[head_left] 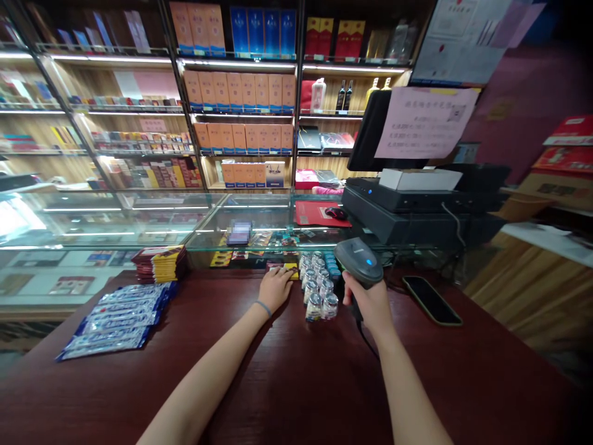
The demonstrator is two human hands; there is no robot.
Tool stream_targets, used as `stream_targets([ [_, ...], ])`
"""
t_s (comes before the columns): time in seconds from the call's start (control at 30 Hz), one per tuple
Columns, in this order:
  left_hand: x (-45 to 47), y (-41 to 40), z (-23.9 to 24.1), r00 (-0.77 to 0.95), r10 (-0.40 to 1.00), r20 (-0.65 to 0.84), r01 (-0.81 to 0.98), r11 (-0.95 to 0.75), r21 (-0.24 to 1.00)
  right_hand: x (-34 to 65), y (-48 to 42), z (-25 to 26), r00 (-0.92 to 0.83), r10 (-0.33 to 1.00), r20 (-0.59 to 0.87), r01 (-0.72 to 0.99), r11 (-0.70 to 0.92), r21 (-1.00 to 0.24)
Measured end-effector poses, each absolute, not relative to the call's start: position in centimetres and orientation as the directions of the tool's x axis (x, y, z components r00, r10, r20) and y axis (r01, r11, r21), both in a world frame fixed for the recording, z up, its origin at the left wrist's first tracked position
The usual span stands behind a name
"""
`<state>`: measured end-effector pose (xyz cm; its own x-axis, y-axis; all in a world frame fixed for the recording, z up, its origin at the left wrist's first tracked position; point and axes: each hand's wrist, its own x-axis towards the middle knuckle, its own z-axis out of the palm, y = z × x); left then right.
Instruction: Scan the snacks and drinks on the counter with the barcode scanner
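My right hand (368, 305) is closed around the grip of a grey barcode scanner (359, 259), whose head with a blue light points toward the small jars. My left hand (275, 288) rests on the dark red counter (287, 377), fingers curled onto a small yellow and dark packet (288, 270) at the counter's far edge. Between the two hands stand several small clear jars with silver lids (317, 290) in rows. A thin band circles my left wrist.
A black phone (432, 300) lies to the right. Blue-white packets (118, 318) and a red-yellow stack (160, 262) sit at left. A glass display case (185, 222), a till with monitor (407, 210) and stocked shelves stand behind.
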<state>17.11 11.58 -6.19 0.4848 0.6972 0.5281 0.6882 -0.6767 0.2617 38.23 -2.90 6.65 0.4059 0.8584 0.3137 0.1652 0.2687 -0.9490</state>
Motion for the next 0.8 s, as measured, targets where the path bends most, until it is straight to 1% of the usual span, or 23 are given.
stream_targets([
  [0.13,16.8,11.6,-5.5,0.459,0.663,0.591,0.651,-0.704,0.285,38.1,-3.2,7.1,0.377,0.869,0.319,0.191,0.264,-0.945],
  [0.27,14.8,11.3,-3.2,0.448,0.592,0.67,0.61,-0.75,0.254,37.3,-3.8,7.5,0.375,0.867,0.329,0.238,0.253,-0.938],
  [0.43,8.9,11.0,0.5,0.349,0.535,0.77,0.658,-0.725,0.205,35.2,-4.4,7.4,0.376,0.873,0.311,0.251,0.227,-0.941],
  [0.53,4.2,11.2,2.0,0.293,0.509,0.81,0.705,-0.687,0.176,33.6,-4.7,7.4,0.338,0.884,0.322,0.228,0.255,-0.94],
  [0.6,0.9,11.5,2.5,0.264,0.51,0.819,0.748,-0.644,0.161,32.4,-4.9,7.3,0.271,0.904,0.331,0.231,0.272,-0.934],
  [0.67,-2.2,11.9,2.8,0.224,0.534,0.815,0.801,-0.577,0.158,31.0,-5.0,7.2,0.217,0.915,0.341,0.242,0.288,-0.927],
  [0.8,-7.5,12.2,3.1,0.158,0.624,0.765,0.902,-0.407,0.146,28.3,-5.0,6.3,0.193,0.919,0.344,0.239,0.296,-0.925],
])
